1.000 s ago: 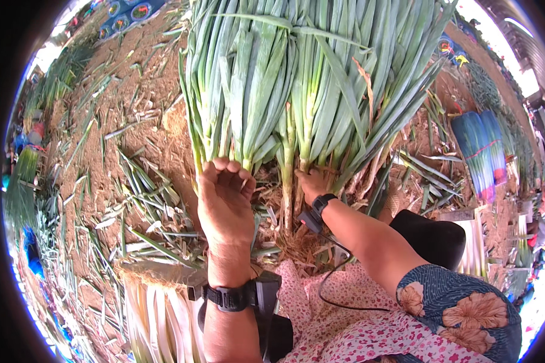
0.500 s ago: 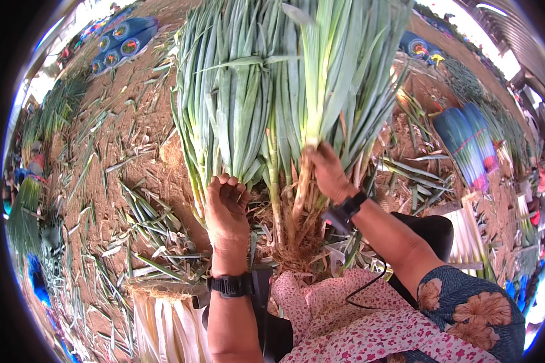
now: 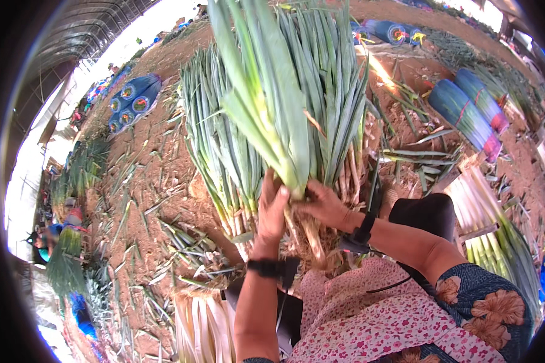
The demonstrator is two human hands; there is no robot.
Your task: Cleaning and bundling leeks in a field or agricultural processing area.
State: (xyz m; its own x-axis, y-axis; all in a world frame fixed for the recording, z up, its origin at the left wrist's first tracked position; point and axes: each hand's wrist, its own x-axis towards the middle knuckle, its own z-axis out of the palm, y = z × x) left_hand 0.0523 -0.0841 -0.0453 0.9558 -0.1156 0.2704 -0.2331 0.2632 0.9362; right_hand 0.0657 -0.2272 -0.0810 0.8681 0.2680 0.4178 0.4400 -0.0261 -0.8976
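Note:
A large green onion, its broad leaves fanning upward, stands in front of my body between my two hands. My right hand is closed on its pale lower stalk. My left hand is closed round the leaf bases from the other side, its fingers partly hidden behind the stalk. Beyond them, a thick bunch of green onions leans in a row on the ground. Below my hands their pale stems and roots show.
Trimmed white-stemmed onions lie in a pile at the lower left and another pile at the right. Wrapped blue bundles lie farther right, more bundles far left. Leaf scraps litter the soil.
My left hand, earlier curled and apart from the onion, has moved right onto its stalk. The onion in my right hand has come nearer and leans left. The view has shifted.

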